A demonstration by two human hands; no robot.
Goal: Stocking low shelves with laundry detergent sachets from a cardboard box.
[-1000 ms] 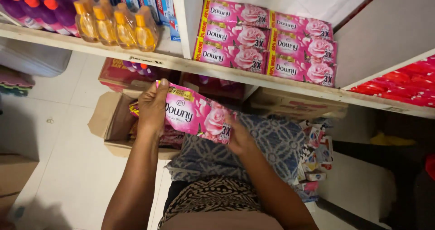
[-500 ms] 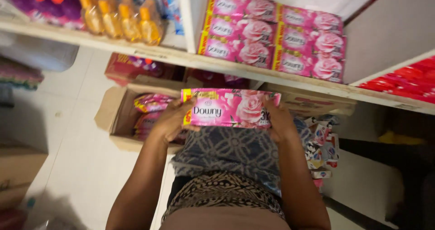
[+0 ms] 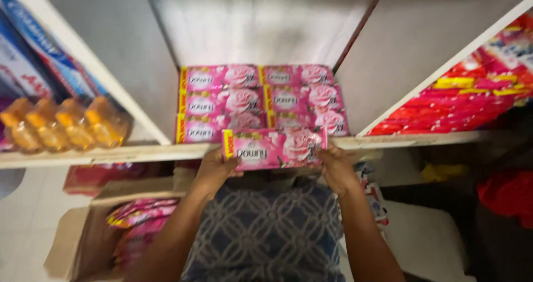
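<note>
The pink sachet pack (image 3: 273, 147) sat level at the shelf's front edge (image 3: 388, 141), at about 6 o'clock from the stacked pink packs (image 3: 261, 101) already filling the middle compartment. The left hand (image 3: 214, 170) gripped its left end, thumb curled over the yellow-edged corner and fingers closed underneath; the right hand (image 3: 335, 168) pinched the right end, fingers folded round the edge. Both were closed on the pack — neither looked spread wide.

It looked light and soft: a flat strip of film sachets, glossy and likely a little slippery, apt to sag in the middle if held by one end only. Taking it at both short ends, as here, seemed the sound hold; squeezing the middle would likely crumple it.

Compared with half a second earlier, the pack had risen from above the lap to the shelf lip, and the view had tilted up — the compartment now filled the frame. The hands kept the same ends. At 9 o'clock stood the orange bottles (image 3: 61, 127); at 3 o'clock lay red packets (image 3: 472, 101); at 7 o'clock the cardboard box (image 3: 72, 243) held more pink packs.
</note>
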